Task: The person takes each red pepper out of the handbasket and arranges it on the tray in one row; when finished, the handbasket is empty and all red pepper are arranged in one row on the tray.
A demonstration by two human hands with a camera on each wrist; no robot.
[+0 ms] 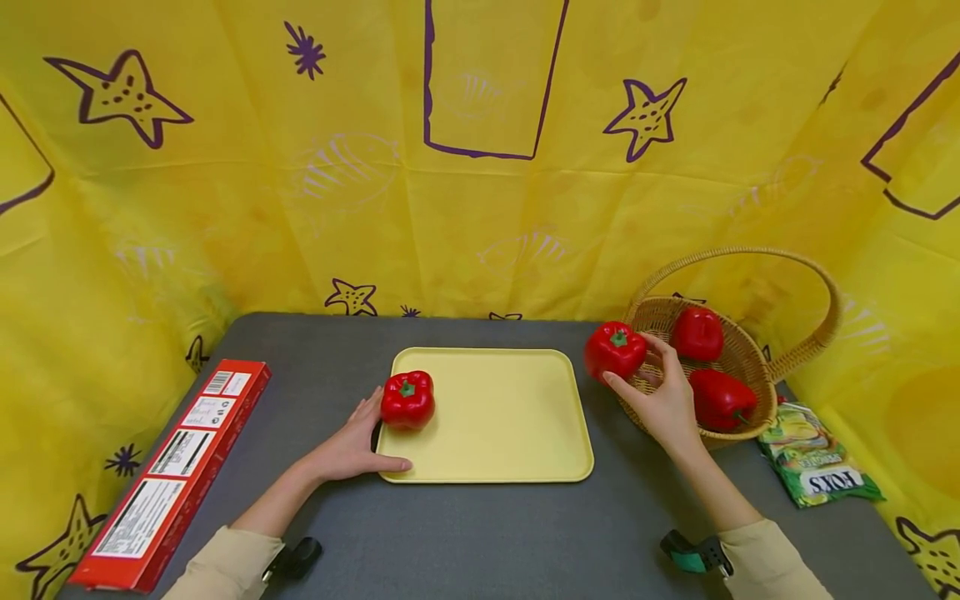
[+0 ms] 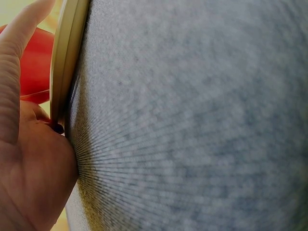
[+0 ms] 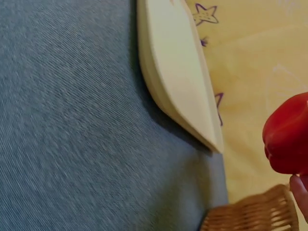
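A grey table (image 1: pixel 480 533) is backed by yellow cloth printed with purple stars. A pale yellow tray (image 1: pixel 510 433) is laid at the middle, its long axis running left to right. A wicker basket (image 1: pixel 738 367) with an arched handle is set to its right, and two red peppers are held in it. A long red box (image 1: pixel 176 467) is laid at the left edge, and a green packet (image 1: pixel 813 462) lies beside the basket.

A red pepper (image 1: pixel 615 350) is held clear of the table between tray and basket, stem up, gripped by the curled fingers of the right hand (image 1: pixel 663 400). A second pepper (image 1: pixel 407 400) stands upright on the tray's left end. The left hand (image 1: pixel 352 446) is laid flat at the tray's left rim, fingers extended, thumb along the front edge, nothing grasped.
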